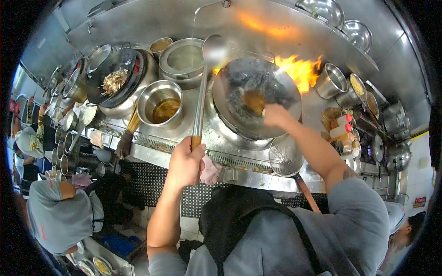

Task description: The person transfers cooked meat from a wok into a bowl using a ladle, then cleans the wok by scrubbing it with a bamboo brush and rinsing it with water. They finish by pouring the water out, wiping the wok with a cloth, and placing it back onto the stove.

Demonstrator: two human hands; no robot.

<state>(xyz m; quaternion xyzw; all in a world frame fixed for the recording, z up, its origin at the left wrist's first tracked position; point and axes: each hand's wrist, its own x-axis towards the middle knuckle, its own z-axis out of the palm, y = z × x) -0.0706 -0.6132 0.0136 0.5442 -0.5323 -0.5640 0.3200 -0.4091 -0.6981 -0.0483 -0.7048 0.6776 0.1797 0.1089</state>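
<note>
My left hand (185, 162) is closed around the wooden end of a long-handled ladle (200, 103). The ladle stands nearly upright, its round metal bowl raised beside the wok. My right hand (279, 117) reaches over the large wok (230, 110), fingers wrapped round a brown brush (253, 101). Motion blurs the brush, whose head is down in the wok among splashing water. Orange flames (301, 72) rise behind the wok's far right rim. A pink cloth (210, 169) lies at the counter edge, close by my left hand.
A metal pot (160, 92) of brown liquid stands left of the ladle. Water runs from a tap (197, 14) into a large pot (181, 51). A strainer (285, 156) rests at the front edge. Another wok (110, 83) holds food. A co-worker (64, 211) stands at left.
</note>
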